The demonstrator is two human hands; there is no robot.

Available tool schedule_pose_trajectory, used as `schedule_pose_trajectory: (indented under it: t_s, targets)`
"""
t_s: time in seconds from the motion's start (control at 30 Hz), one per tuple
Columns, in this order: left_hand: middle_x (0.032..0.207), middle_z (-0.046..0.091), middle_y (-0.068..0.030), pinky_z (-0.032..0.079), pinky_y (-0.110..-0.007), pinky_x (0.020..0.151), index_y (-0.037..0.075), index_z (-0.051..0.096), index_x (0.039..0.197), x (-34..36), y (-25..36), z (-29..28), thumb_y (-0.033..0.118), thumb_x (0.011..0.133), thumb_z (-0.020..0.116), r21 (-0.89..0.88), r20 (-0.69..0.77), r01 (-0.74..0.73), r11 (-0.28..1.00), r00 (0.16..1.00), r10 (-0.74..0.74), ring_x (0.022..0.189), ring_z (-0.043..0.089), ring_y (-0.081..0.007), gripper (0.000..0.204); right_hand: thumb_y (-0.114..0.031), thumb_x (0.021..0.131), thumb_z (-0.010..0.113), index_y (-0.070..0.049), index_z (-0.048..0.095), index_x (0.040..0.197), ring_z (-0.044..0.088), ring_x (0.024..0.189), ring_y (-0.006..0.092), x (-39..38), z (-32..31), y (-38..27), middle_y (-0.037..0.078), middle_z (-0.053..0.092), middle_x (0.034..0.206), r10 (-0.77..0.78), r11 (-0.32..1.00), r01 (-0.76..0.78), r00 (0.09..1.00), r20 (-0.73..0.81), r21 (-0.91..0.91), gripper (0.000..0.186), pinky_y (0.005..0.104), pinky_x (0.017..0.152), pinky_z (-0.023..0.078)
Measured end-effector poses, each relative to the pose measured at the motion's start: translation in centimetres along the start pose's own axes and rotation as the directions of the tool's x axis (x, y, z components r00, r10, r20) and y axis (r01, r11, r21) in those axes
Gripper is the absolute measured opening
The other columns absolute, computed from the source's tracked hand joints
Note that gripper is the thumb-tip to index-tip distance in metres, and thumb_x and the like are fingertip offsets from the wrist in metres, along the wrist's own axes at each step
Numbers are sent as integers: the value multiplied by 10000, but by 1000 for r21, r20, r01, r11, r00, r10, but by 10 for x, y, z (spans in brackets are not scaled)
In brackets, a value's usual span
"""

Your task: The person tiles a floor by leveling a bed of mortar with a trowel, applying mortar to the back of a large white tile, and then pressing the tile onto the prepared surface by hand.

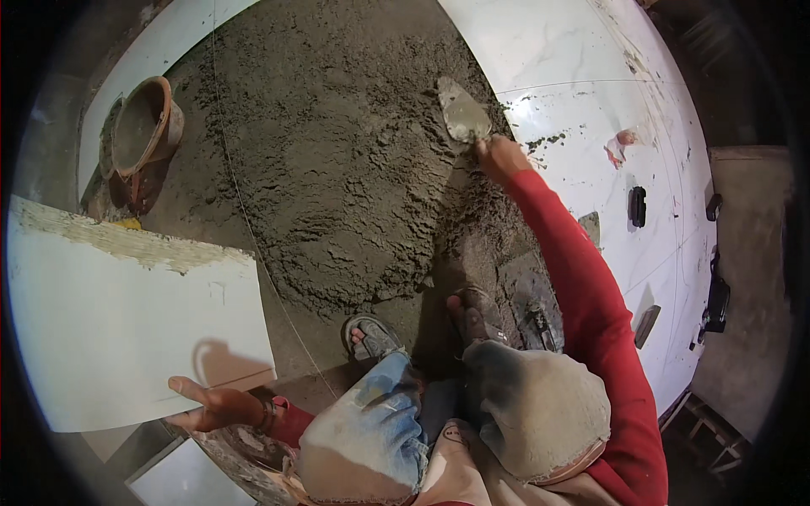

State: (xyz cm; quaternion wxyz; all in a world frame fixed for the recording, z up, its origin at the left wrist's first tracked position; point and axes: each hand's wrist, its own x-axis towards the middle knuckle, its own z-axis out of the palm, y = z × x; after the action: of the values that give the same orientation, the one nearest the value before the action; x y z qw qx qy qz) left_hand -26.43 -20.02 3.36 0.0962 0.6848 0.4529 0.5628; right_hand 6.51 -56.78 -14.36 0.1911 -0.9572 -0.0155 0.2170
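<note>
Clamped the fingers of the right hand point(504, 158) on the handle of the trowel point(463, 111), blade at the right of the grey mortar point(337, 152), near the white tiles point(557, 46). Placed the left hand point(218, 406), thumb spread from fingers, at the near edge of 1 white panel point(126, 325); could not tell gripping from resting. Saw 1 round bucket point(174, 133) left of the mortar.

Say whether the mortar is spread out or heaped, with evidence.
Spread out: the mortar covers a broad patch beside the white tiles, its surface rough.
</note>
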Motion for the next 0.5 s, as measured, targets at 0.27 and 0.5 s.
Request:
schedule_pose_trajectory:
  t_s: [0.27, 0.5]
  targets:
    - [1186, 607, -281, 507, -423, 878, -107, 499, 1297, 0, 0, -3, 273, 943, 652, 92, 8, 48, 995, 999, -49, 1050, 622, -356, 541, -461, 1027, 442, 52, 605, 888, 655, 734, 274, -55, -57, -28, 243, 647, 792, -243, 963, 213, 952, 185, 166, 556, 439, 640, 516]
    - [1258, 598, -259, 513, -383, 962, -101, 411, 1371, -14, -9, -5, 185, 950, 642, -211, 76, 292, 933, 956, -282, 1183, 605, -307, 559, -461, 1022, 418, -8, 545, 681, 522, 490, 209, 45, -81, -38, 113, 540, 577, 68, 979, -88, 991, 113, 186, 582, 416, 467, 421]
